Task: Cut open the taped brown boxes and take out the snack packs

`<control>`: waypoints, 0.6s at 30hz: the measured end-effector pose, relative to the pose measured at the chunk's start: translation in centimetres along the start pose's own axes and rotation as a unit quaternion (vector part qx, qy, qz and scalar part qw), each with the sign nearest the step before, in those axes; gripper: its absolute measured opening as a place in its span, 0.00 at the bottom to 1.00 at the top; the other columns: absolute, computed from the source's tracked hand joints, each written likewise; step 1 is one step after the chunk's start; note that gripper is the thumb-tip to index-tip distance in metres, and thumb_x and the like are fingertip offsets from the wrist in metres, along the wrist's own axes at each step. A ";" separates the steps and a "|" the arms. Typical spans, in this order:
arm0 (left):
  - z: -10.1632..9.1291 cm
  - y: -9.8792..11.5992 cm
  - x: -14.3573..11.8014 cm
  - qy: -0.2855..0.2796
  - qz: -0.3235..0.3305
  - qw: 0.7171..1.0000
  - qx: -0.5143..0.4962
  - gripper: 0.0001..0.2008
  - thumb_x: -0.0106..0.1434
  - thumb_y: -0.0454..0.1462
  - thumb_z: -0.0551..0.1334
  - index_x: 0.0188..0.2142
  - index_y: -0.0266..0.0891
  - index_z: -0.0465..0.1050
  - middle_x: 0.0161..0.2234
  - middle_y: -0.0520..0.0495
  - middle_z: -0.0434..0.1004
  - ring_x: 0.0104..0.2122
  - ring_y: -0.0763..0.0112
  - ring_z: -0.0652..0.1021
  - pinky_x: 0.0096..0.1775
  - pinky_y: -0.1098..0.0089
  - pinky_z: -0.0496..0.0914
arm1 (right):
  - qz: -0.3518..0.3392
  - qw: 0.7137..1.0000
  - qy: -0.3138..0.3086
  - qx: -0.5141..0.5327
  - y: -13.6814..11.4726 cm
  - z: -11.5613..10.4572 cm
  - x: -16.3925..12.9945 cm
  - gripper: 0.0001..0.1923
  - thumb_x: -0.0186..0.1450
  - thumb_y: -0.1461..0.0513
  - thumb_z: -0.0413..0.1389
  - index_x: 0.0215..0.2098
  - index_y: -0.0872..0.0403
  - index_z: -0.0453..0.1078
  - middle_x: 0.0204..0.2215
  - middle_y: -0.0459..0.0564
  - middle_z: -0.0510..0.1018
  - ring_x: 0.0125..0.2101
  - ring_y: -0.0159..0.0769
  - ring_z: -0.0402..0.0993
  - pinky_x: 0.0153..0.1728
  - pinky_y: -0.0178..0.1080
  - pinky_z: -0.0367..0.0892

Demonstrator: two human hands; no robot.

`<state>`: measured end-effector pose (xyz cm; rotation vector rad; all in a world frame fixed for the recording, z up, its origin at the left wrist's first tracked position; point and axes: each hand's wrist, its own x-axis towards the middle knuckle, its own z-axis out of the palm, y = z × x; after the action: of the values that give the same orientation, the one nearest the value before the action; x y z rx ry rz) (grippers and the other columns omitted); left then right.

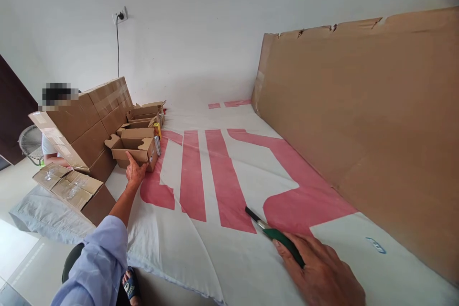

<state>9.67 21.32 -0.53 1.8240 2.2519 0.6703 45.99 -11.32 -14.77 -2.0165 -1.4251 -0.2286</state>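
My right hand (319, 267) is closed around a utility knife (283, 239) with a green and black handle, a metal collar and a dark blade. The blade points up and left, above the pink-and-white cloth (229, 181). At the left, my left hand (135, 172) rests against the near wall of an open cardboard box (136, 153). Its index finger stretches up to the box rim, and the thumb lies apart to the right; the other fingers are partly hidden. The box's flaps stand up.
Behind that box stand more open boxes (145, 112). Stacked cartons (95, 119) rise at the left, with taped boxes (73, 189) before them. A large cardboard sheet (358, 129) leans along the right. Past the cartons are a partly hidden person (48, 146) and a fan (30, 143).
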 end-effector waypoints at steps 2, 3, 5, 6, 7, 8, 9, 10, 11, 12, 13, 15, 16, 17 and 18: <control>0.5 1.0 0.9 -0.006 0.002 1.000 -0.005 0.61 0.68 0.51 0.67 0.80 0.32 0.24 0.58 0.24 0.82 0.58 0.39 0.82 0.55 0.53 0.73 | 0.006 1.000 -0.003 0.004 0.0 -0.1 0.0 0.27 0.75 0.46 0.44 0.47 0.52 0.80 0.46 0.59 0.86 0.43 0.55 0.80 0.42 0.52 0.72; 0.8 1.4 1.4 -0.009 0.003 1.000 -0.008 0.61 0.68 0.51 0.67 0.80 0.32 0.24 0.58 0.24 0.82 0.59 0.40 0.82 0.56 0.53 0.73 | 0.007 1.000 -0.003 0.006 0.0 -0.1 0.0 0.28 0.75 0.46 0.44 0.47 0.52 0.80 0.46 0.59 0.86 0.43 0.55 0.80 0.42 0.52 0.72; 1.3 2.3 2.3 -0.013 0.003 1.000 -0.015 0.61 0.68 0.51 0.67 0.80 0.32 0.23 0.59 0.24 0.81 0.60 0.39 0.81 0.57 0.53 0.72 | 0.011 1.000 -0.005 0.011 0.1 -0.1 -0.1 0.28 0.75 0.45 0.43 0.48 0.52 0.80 0.47 0.59 0.86 0.43 0.55 0.80 0.43 0.53 0.72; 1.6 2.8 2.7 -0.014 0.002 1.000 -0.018 0.61 0.69 0.51 0.67 0.80 0.32 0.23 0.60 0.23 0.80 0.60 0.39 0.81 0.57 0.52 0.72 | 0.015 1.000 -0.006 0.013 0.2 0.0 -0.1 0.28 0.75 0.45 0.43 0.48 0.52 0.80 0.47 0.58 0.86 0.44 0.55 0.80 0.44 0.53 0.72; 1.9 3.2 3.1 -0.016 0.000 1.000 -0.021 0.60 0.69 0.51 0.66 0.80 0.32 0.23 0.60 0.23 0.80 0.61 0.39 0.80 0.57 0.52 0.72 | 0.021 1.000 -0.007 0.016 0.3 0.0 -0.2 0.28 0.75 0.45 0.43 0.48 0.52 0.79 0.47 0.58 0.86 0.44 0.55 0.79 0.44 0.54 0.72; 2.1 3.6 3.4 -0.016 -0.001 1.000 -0.024 0.60 0.69 0.50 0.66 0.80 0.32 0.22 0.60 0.23 0.80 0.62 0.39 0.80 0.58 0.51 0.71 | 0.026 0.999 -0.008 0.018 0.3 0.1 -0.2 0.28 0.75 0.45 0.44 0.48 0.51 0.79 0.47 0.58 0.86 0.44 0.55 0.79 0.44 0.54 0.72; 2.3 4.0 3.8 -0.017 -0.002 1.000 -0.026 0.60 0.70 0.49 0.66 0.80 0.32 0.21 0.61 0.23 0.79 0.62 0.39 0.79 0.58 0.51 0.71 | 0.029 0.999 -0.008 0.020 0.4 0.2 -0.3 0.27 0.75 0.45 0.44 0.48 0.51 0.79 0.47 0.58 0.86 0.45 0.56 0.79 0.45 0.54 0.72; 2.4 4.4 4.1 -0.018 -0.003 0.999 -0.028 0.59 0.70 0.49 0.66 0.80 0.32 0.21 0.62 0.23 0.78 0.62 0.40 0.79 0.59 0.51 0.71 | 0.031 0.999 -0.008 0.022 0.4 0.2 -0.3 0.27 0.74 0.45 0.44 0.48 0.52 0.79 0.47 0.58 0.86 0.45 0.56 0.79 0.45 0.55 0.72; 2.5 4.7 4.3 -0.020 -0.002 0.999 -0.029 0.59 0.71 0.48 0.65 0.80 0.33 0.21 0.62 0.23 0.78 0.63 0.41 0.79 0.59 0.51 0.70 | 0.032 0.999 -0.006 0.023 0.5 0.2 -0.3 0.27 0.74 0.45 0.44 0.47 0.52 0.79 0.47 0.58 0.86 0.45 0.57 0.79 0.45 0.55 0.73; 2.4 4.9 4.5 -0.023 -0.001 0.999 -0.030 0.59 0.71 0.48 0.65 0.80 0.32 0.21 0.63 0.23 0.77 0.63 0.41 0.79 0.60 0.51 0.70 | 0.032 0.999 -0.006 0.024 0.4 0.2 -0.3 0.28 0.74 0.45 0.44 0.47 0.52 0.79 0.47 0.59 0.86 0.46 0.57 0.79 0.45 0.55 0.73; 2.3 5.0 4.7 -0.027 0.001 0.999 -0.031 0.59 0.71 0.48 0.65 0.80 0.32 0.21 0.63 0.22 0.77 0.63 0.41 0.78 0.60 0.51 0.70 | 0.032 0.999 -0.005 0.025 0.4 0.2 -0.3 0.28 0.74 0.45 0.44 0.47 0.52 0.79 0.47 0.59 0.86 0.46 0.57 0.79 0.45 0.55 0.73; 1.9 4.9 4.7 -0.038 0.009 0.999 -0.032 0.59 0.71 0.46 0.66 0.80 0.31 0.21 0.64 0.22 0.76 0.64 0.42 0.78 0.61 0.51 0.70 | 0.034 0.999 -0.003 0.026 0.2 0.0 -0.2 0.28 0.74 0.45 0.43 0.46 0.52 0.79 0.46 0.60 0.86 0.46 0.57 0.79 0.45 0.55 0.73; 1.5 4.8 4.6 -0.043 0.013 0.998 -0.032 0.59 0.71 0.45 0.66 0.80 0.30 0.21 0.65 0.21 0.75 0.65 0.42 0.77 0.62 0.51 0.70 | 0.035 0.999 -0.004 0.026 0.1 0.0 -0.1 0.28 0.74 0.44 0.43 0.46 0.52 0.79 0.46 0.60 0.86 0.46 0.57 0.79 0.44 0.54 0.73; 1.2 4.6 4.4 -0.048 0.018 0.998 -0.031 0.58 0.70 0.44 0.66 0.80 0.28 0.22 0.65 0.20 0.75 0.65 0.42 0.77 0.62 0.51 0.70 | 0.036 0.999 -0.006 0.026 0.0 -0.1 0.0 0.28 0.74 0.44 0.43 0.46 0.52 0.79 0.46 0.60 0.86 0.46 0.56 0.80 0.44 0.54 0.73; 0.8 4.3 4.1 -0.054 0.021 0.998 -0.031 0.58 0.70 0.43 0.66 0.79 0.27 0.23 0.65 0.20 0.75 0.66 0.42 0.76 0.63 0.52 0.70 | 0.038 0.999 -0.010 0.027 -0.1 -0.2 0.0 0.29 0.74 0.44 0.43 0.46 0.51 0.79 0.46 0.59 0.86 0.45 0.56 0.79 0.44 0.54 0.73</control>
<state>12.77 26.09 1.26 1.8377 2.1065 0.6243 45.97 -11.42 -14.59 -2.0292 -1.3482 -0.1363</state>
